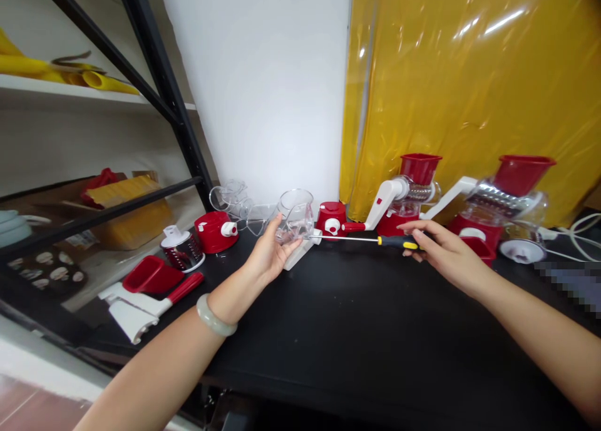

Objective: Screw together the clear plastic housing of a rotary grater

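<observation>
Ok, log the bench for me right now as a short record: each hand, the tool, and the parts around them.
Left hand: left hand holds a clear plastic part
Left wrist: pale bangle
Right hand: right hand grips a screwdriver by its black-and-yellow handle
Screwdriver tip: points at the clear part; contact too small to tell
Left on table: red base, metal drum, red hopper
Right: two assembled graters
Behind graters: yellow sheeting

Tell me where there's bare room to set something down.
The near tabletop, bordered by the left hand, screwdriver and right hand, looks largely bare. It's crowded left, around the loose red hopper, and right, around the graters.
</observation>
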`<act>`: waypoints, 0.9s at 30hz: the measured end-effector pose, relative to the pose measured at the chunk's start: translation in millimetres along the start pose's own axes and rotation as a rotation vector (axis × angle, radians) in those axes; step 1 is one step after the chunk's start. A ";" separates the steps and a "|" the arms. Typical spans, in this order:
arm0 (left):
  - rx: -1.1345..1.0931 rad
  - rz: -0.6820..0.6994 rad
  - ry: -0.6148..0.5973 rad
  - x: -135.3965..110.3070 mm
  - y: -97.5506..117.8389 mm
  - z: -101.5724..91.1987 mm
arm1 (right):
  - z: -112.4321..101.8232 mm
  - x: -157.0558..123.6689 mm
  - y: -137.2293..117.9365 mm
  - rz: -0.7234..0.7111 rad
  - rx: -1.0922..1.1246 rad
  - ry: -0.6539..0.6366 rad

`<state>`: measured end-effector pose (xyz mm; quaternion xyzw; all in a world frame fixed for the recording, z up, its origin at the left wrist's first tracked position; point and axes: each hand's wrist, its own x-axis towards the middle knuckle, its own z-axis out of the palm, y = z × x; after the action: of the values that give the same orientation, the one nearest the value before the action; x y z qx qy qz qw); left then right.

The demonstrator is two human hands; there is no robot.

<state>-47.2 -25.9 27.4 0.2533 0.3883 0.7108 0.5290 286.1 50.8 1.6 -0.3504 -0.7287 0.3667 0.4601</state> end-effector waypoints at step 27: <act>0.002 -0.047 -0.013 -8.0 -9.5 6.3 | -20.5 4.6 -8.3 0.037 -0.032 -0.042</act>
<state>-34.5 -30.4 23.6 0.2489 0.3915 0.6961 0.5479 302.2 55.0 16.9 -0.3632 -0.7375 0.3706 0.4322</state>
